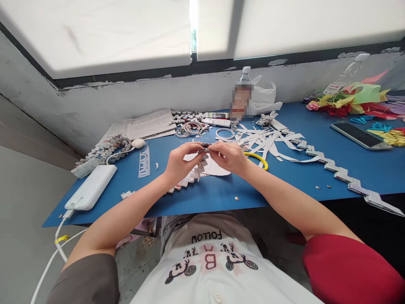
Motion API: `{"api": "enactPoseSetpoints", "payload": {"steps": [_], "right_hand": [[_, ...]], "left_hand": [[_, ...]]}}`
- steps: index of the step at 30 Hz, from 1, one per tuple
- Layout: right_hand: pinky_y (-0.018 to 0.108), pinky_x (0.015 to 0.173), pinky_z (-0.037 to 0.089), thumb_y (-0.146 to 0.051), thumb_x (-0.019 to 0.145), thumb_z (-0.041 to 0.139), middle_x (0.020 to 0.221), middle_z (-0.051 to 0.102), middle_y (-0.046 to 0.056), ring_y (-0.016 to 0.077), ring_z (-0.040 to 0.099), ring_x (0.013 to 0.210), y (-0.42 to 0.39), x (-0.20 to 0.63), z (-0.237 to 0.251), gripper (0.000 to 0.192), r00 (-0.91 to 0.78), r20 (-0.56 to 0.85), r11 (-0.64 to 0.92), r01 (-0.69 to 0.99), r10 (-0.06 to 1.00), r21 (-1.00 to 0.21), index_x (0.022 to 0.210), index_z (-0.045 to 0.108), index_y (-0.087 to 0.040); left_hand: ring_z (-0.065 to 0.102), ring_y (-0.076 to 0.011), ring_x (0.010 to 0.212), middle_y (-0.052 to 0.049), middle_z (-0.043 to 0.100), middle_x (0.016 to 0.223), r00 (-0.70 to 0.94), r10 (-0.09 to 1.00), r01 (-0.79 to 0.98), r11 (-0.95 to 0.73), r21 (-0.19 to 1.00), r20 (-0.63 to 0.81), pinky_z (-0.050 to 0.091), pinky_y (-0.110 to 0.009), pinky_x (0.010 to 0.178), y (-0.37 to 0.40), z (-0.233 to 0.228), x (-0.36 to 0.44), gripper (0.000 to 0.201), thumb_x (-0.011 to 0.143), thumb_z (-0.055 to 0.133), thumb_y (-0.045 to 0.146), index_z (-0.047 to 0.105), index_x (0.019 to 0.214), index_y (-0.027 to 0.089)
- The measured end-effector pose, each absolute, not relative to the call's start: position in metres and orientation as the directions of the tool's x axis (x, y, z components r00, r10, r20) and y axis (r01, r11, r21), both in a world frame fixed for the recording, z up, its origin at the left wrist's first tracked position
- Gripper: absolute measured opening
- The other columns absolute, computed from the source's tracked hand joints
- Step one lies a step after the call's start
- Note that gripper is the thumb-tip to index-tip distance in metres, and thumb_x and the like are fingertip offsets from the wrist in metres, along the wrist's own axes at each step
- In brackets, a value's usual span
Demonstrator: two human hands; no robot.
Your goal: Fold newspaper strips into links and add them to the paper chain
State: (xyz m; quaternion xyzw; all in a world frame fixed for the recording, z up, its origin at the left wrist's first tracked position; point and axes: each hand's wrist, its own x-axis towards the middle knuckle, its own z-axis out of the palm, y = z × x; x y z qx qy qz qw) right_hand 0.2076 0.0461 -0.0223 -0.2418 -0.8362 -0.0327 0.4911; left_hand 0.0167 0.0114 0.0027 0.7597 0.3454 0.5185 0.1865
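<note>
Paper strip (205,147), small and folded, sits pinched between the fingertips of both hands above the blue table (284,177): the left hand (181,162) closes on it from nine o'clock, the right hand (229,157) from three o'clock, thumbs and forefingers pressed together on its ends. Just beneath, at six o'clock of the grip, lies a woven paper chain (193,177) (partly hidden by the left wrist), with a yellow ring (262,160) at three o'clock, a ruler (144,161) and white power bank (91,187) at nine o'clock.
</note>
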Motion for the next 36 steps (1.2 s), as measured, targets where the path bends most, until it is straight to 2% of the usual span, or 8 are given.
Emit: {"api": "enactPoseSetpoints", "payload": {"steps": [6, 10, 14, 19, 23, 29, 33, 36], "right_hand": [[0.025, 0.052, 0.039, -0.027, 0.09, 0.048, 0.073, 0.069, 0.004, 0.0128, 0.057, 0.055, 0.045, 0.204, -0.021, 0.012, -0.4, 0.812, 0.848, 0.49, 0.426, -0.203, 0.086, 0.058, -0.021], [0.024, 0.051, 0.036, -0.026, 0.088, 0.05, 0.062, 0.062, 0.0, 0.0112, 0.052, 0.051, 0.04, 0.196, -0.019, 0.011, -0.389, 0.769, 0.806, 0.529, 0.508, -0.265, 0.082, 0.058, -0.02], [0.024, 0.051, 0.035, -0.023, 0.085, 0.051, 0.061, 0.059, 0.0, 0.0109, 0.049, 0.05, 0.036, 0.189, -0.017, 0.009, -0.328, 0.75, 0.775, 0.512, 0.575, -0.37, 0.079, 0.057, -0.02], [0.023, 0.055, 0.042, -0.024, 0.084, 0.055, 0.066, 0.062, 0.0, 0.011, 0.051, 0.054, 0.035, 0.188, -0.013, 0.006, -0.325, 0.664, 0.732, 0.419, 0.673, -0.537, 0.085, 0.059, -0.02], [0.023, 0.056, 0.046, -0.026, 0.085, 0.054, 0.073, 0.065, 0.001, 0.0111, 0.055, 0.059, 0.035, 0.193, -0.009, 0.016, -0.408, 0.607, 0.724, 0.255, 0.682, -0.641, 0.097, 0.062, -0.019], [0.023, 0.059, 0.049, -0.017, 0.077, 0.056, 0.078, 0.067, 0.002, 0.0122, 0.057, 0.068, 0.035, 0.203, 0.0, 0.009, -0.5, 0.579, 0.724, 0.152, 0.644, -0.673, 0.081, 0.064, -0.019], [0.026, 0.061, 0.053, -0.021, 0.08, 0.056, 0.09, 0.066, 0.005, 0.0148, 0.061, 0.077, 0.037, 0.21, 0.003, 0.017, -0.612, 0.463, 0.595, 0.016, 0.641, -0.803, 0.095, 0.064, -0.018], [0.027, 0.058, 0.054, -0.031, 0.086, 0.056, 0.085, 0.066, 0.006, 0.0153, 0.063, 0.074, 0.041, 0.21, 0.002, 0.019, -0.611, 0.404, 0.505, -0.008, 0.68, -0.863, 0.095, 0.063, -0.016]], "left_hand": [[0.069, -0.0205, 0.089, -0.005, 0.071, 0.099, 0.207, 0.864, 0.244, -0.5, 0.831, 0.459, 0.056, -0.034, 0.084, 0.011, 0.008, 0.02, 0.03, 0.077, 0.071, 0.043, 0.066, 0.095, 0.019], [0.067, -0.0194, 0.078, -0.004, 0.069, 0.083, 0.177, 0.936, 0.217, -0.339, 0.915, 0.304, 0.055, -0.033, 0.074, 0.02, 0.007, 0.019, 0.036, 0.071, 0.073, 0.051, 0.063, 0.08, 0.017], [0.065, -0.0164, 0.079, -0.002, 0.067, 0.078, 0.235, 0.961, 0.076, -0.166, 0.983, 0.144, 0.055, -0.035, 0.082, 0.033, 0.002, 0.015, 0.038, 0.067, 0.076, 0.052, 0.064, 0.076, 0.017], [0.067, -0.0167, 0.081, -0.002, 0.068, 0.077, 0.386, 0.922, -0.08, 0.061, 0.995, -0.026, 0.054, -0.04, 0.088, 0.048, -0.001, 0.008, 0.035, 0.063, 0.081, 0.047, 0.063, 0.073, 0.018], [0.069, -0.0184, 0.083, -0.003, 0.07, 0.079, 0.432, 0.9, -0.119, 0.128, 0.985, -0.064, 0.053, -0.041, 0.089, 0.053, -0.001, 0.005, 0.031, 0.064, 0.082, 0.042, 0.064, 0.072, 0.019], [0.069, -0.0172, 0.079, -0.004, 0.072, 0.079, 0.449, 0.888, -0.147, 0.183, 0.972, -0.099, 0.054, -0.037, 0.087, 0.054, -0.001, 0.004, 0.028, 0.061, 0.083, 0.038, 0.067, 0.072, 0.019], [0.069, -0.0191, 0.081, -0.006, 0.072, 0.081, 0.439, 0.897, -0.133, 0.132, 0.982, -0.061, 0.053, -0.04, 0.089, 0.055, -0.002, 0.004, 0.029, 0.064, 0.081, 0.042, 0.067, 0.074, 0.018], [0.069, -0.0186, 0.078, -0.005, 0.072, 0.078, 0.414, 0.909, -0.123, 0.109, 0.986, -0.049, 0.053, -0.04, 0.088, 0.055, -0.003, 0.004, 0.031, 0.063, 0.082, 0.043, 0.068, 0.074, 0.017]]}}
